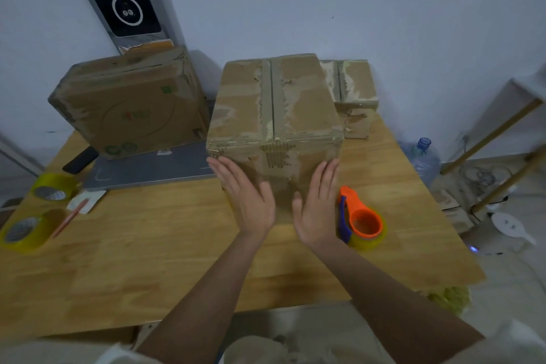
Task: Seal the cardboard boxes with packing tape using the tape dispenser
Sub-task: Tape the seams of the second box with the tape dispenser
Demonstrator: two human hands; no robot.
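A worn cardboard box (274, 103) stands in the middle of the wooden table (147, 245), its top flaps closed along a centre seam with old tape marks. My left hand (245, 195) lies flat with straight fingers against the box's near face, on its left half. My right hand (317, 204) presses flat on the right half of the same face. The orange tape dispenser (362, 219), loaded with a yellowish tape roll, lies on the table just right of my right hand, untouched.
A larger box (130, 106) leans at the back left on a grey board (147, 168). A smaller box (354, 97) sits behind right. Two tape rolls (54, 188) (26, 230), a pencil and paper lie at the left edge. A water bottle (424, 156) and shelf stand right.
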